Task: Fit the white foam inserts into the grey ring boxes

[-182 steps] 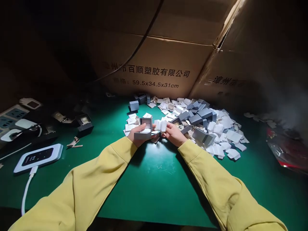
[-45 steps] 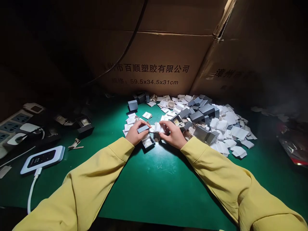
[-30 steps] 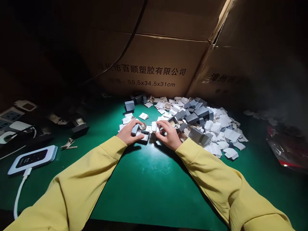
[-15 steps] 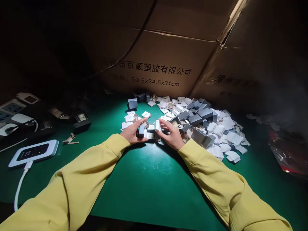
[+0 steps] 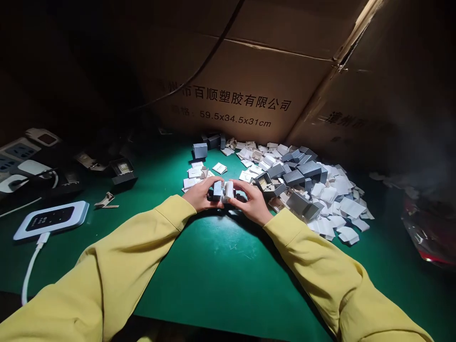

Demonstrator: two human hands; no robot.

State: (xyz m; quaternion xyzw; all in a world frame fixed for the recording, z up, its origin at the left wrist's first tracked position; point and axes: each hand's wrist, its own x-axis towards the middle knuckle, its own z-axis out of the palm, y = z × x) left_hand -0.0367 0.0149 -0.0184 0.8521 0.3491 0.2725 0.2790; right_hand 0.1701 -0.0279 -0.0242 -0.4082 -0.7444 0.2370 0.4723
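**Left hand and right hand hold a small box and a white piece side by side**

We see the left hand closed around the small box, which is dark, with its fingers over the top. The right hand pinches the white piece between fingers and thumb. Both things are between the hands over the green table; we cannot tell whether they touch. Yellow sleeves reach to the wrists.

Just beyond the left hand we find white cards. Beside the right hand is an open box, at the near edge of a heap of white papers and dark boxes.

Farther left we see a white device with a white cable, and a power strip. At far right lies a clear-and-red plastic bag. Behind everything stands a printed cardboard carton, crossed by a black cable.
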